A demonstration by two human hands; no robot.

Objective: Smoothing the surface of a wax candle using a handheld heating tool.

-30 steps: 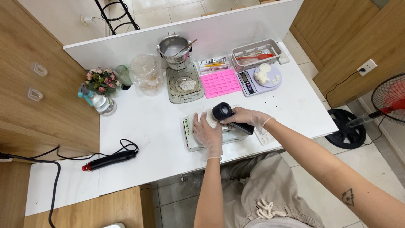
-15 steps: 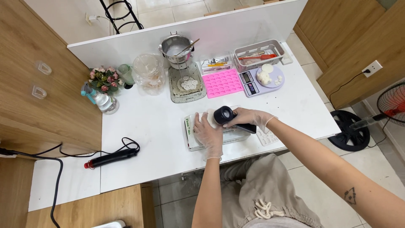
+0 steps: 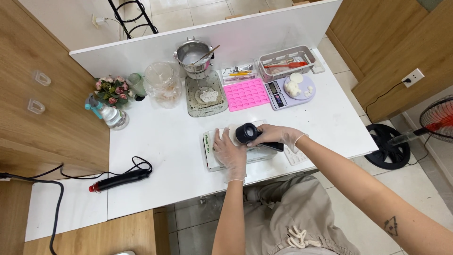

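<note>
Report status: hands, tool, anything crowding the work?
Left hand flat on white box. Right hand grips black tool over it. Pink mould and scale behind, apart.

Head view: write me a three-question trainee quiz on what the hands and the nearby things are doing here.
1. True or false: the right hand grips a black cylindrical tool.
2. What does the left hand press on? A) pink mould B) white box C) scale
3. Fill in: the black heat tool lies on the table's ____ side in the picture.

Key
1. True; both hands are gloved.
2. B, the white box at the table's near edge; the pink mould and scale sit further back.
3. Left, untouched.
</note>
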